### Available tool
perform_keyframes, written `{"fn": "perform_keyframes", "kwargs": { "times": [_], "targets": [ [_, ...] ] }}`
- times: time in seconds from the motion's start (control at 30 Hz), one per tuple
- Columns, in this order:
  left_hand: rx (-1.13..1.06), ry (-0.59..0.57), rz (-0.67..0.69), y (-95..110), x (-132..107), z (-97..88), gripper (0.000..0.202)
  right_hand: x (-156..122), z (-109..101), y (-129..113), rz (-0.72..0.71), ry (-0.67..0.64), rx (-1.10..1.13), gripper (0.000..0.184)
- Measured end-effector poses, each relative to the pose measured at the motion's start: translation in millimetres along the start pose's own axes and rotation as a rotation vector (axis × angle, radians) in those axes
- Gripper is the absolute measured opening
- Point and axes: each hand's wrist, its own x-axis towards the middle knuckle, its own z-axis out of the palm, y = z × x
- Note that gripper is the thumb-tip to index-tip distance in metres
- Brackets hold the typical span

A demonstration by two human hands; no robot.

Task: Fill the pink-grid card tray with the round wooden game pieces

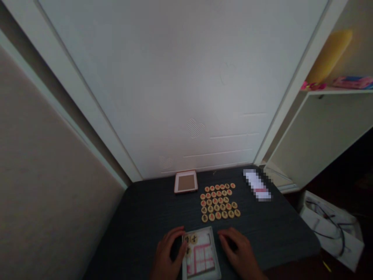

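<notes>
— How are the hands placed?

— The left hand (169,254) is laid against the left rim of the shallow white cardboard tray with red grid lining (204,261), with the fingers curled. Whether a piece is pinched cannot be told. The right hand (238,251) is rested palm down just beside the right rim, loosely spread, and nothing is held in it.

— And what is found in the tray?

— A few round wooden discs with dark marks (190,239) are seen in its upper left corner. The other round wooden discs (220,202) are set out in rows further on the dark counter (145,217), and a square white lid with brown inside (185,182) is placed behind them.

— How should it be handled well?

— Probably the tray should be kept flat and steadied from both sides, so that the discs are not slid about.
</notes>
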Motion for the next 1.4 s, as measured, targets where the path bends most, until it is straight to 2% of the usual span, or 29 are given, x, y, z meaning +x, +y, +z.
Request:
{"fn": "perform_keyframes", "kwargs": {
  "times": [0.23,0.47,0.63,0.83,0.97,1.17,1.4],
  "targets": [
    [-0.086,0.015,0.014,4,15,0.9,0.027,2,2,-1,0.042,-0.013,0.009,0.025],
    [-0.151,0.093,-0.025,1,14,6.8,0.036,2,0,-6,0.060,0.019,0.012,0.029],
    [-0.194,0.098,-0.061,8,16,1.2,0.038,1,0,-5,0.040,0.004,0.016,0.029],
    [-0.230,-0.004,-0.037,31,33,-13.6,0.035,1,0,-6,0.047,0.009,0.012,0.031],
    [-0.216,-0.103,-0.001,45,53,-16.3,0.027,0,1,-5,0.047,0.024,0.015,0.032],
    [-0.104,-0.195,0.140,62,80,-19.3,0.016,1,0,-5,0.039,0.045,0.025,0.034],
    [0.046,-0.283,0.277,82,109,-23.3,0.022,3,-1,-5,0.047,0.125,0.059,0.038]
  ]
}}
